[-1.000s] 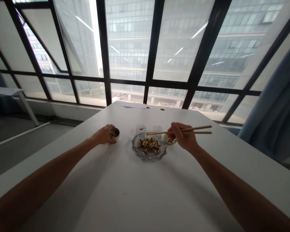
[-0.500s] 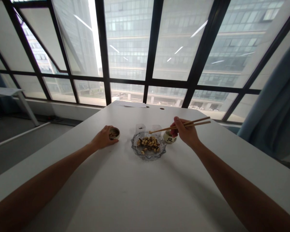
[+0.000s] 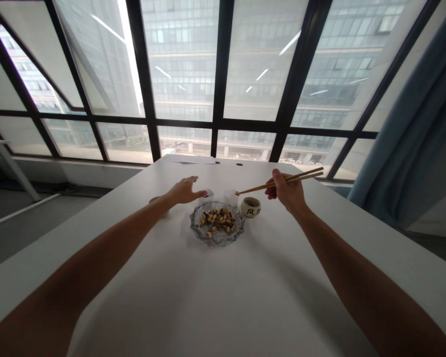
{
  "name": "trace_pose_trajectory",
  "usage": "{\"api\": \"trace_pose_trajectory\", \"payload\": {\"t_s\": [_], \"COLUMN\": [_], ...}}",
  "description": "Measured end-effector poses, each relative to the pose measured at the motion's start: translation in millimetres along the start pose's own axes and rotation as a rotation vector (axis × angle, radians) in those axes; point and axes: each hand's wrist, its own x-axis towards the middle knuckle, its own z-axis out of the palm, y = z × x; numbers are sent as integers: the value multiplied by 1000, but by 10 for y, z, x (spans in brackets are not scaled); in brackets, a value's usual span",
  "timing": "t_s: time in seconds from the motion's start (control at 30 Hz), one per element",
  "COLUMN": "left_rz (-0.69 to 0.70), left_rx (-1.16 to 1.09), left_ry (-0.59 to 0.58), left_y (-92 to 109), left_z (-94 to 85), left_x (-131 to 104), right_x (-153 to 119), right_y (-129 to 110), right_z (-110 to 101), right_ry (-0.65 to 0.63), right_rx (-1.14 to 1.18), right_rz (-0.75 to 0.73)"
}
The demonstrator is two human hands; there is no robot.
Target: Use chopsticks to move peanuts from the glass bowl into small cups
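My right hand (image 3: 285, 189) grips a pair of wooden chopsticks (image 3: 260, 187). Their tips, with a small yellowish piece at the end, are over a clear cup (image 3: 230, 197). My left hand (image 3: 186, 190) reaches forward with its thumb and fingers apart, holding nothing, close to another clear cup (image 3: 205, 197) with something dark in it. Behind my left wrist a small bowl (image 3: 155, 199) is mostly hidden. In front of the cups sits a scalloped glass dish (image 3: 217, 241) heaped with mixed nuts or beans (image 3: 218, 219). Right of it stands a cream cup with dark characters (image 3: 250, 207).
All of this stands on a white table (image 3: 208, 297). Papers (image 3: 189, 159) lie at its far edge, by dark round spots. Beyond are black-framed windows (image 3: 219, 74), with a blue curtain (image 3: 397, 148) on the right.
My left hand has let go of the small bowl and moved right, towards the clear cups. The chopsticks have lifted off the dish to over a clear cup. The view has turned slightly right.
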Motion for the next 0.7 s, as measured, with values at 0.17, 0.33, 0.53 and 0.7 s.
{"api": "trace_pose_trajectory", "payload": {"t_s": [0.17,0.33,0.53,0.7], "left_rz": [87,133,446,559], "left_rx": [-9,-78,-77,-96], "left_ry": [-133,-191,18,83], "left_y": [769,847,756,763], "left_z": [520,723,713,682], "left_x": [525,776,708,621], "right_x": [25,15,-9,-24], "right_y": [44,47,11,58], "right_z": [-41,-33,-29,-26], "right_ry": [11,-1,43,48], "right_rx": [-6,0,-1,-7], "right_rz": [-14,-8,-45,-75]}}
